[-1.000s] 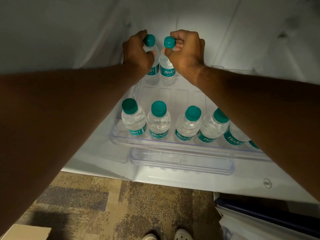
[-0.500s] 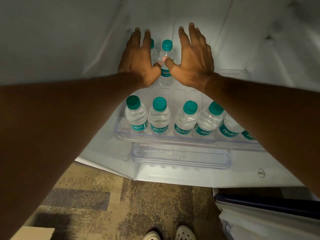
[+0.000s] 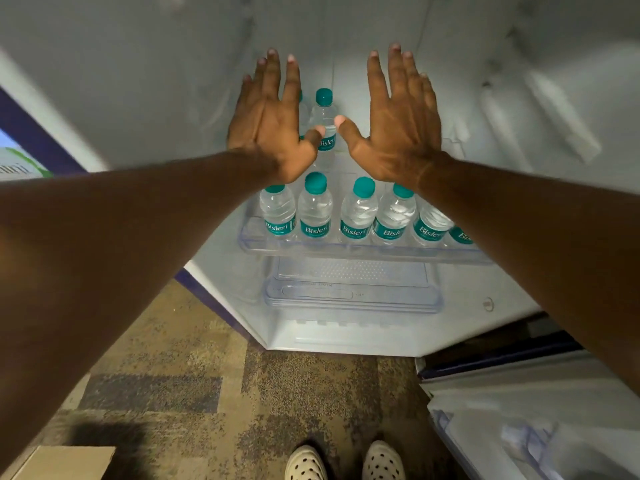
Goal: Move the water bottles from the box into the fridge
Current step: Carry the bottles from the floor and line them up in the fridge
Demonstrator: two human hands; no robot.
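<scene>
Inside the open fridge, a clear shelf [image 3: 346, 251] carries a front row of several small water bottles [image 3: 314, 211] with teal caps and teal Bisleri labels. Two more bottles stand upright at the back: one [image 3: 323, 128] shows between my hands, the other is mostly hidden behind my left hand. My left hand [image 3: 273, 119] and my right hand [image 3: 398, 119] are both spread flat with fingers apart, holding nothing, raised in front of the back bottles. The box shows only as a cardboard corner [image 3: 65, 462] at the bottom left.
A clear drawer cover [image 3: 353, 296] lies under the shelf. The fridge door with its racks [image 3: 526, 427] stands open at the right. Patterned carpet [image 3: 214, 393] covers the floor, and my two white shoes [image 3: 343, 462] are at the bottom edge.
Both hands let go of the two back bottles, opened flat and drew back and apart. The view pulled away from the fridge, so more floor shows.
</scene>
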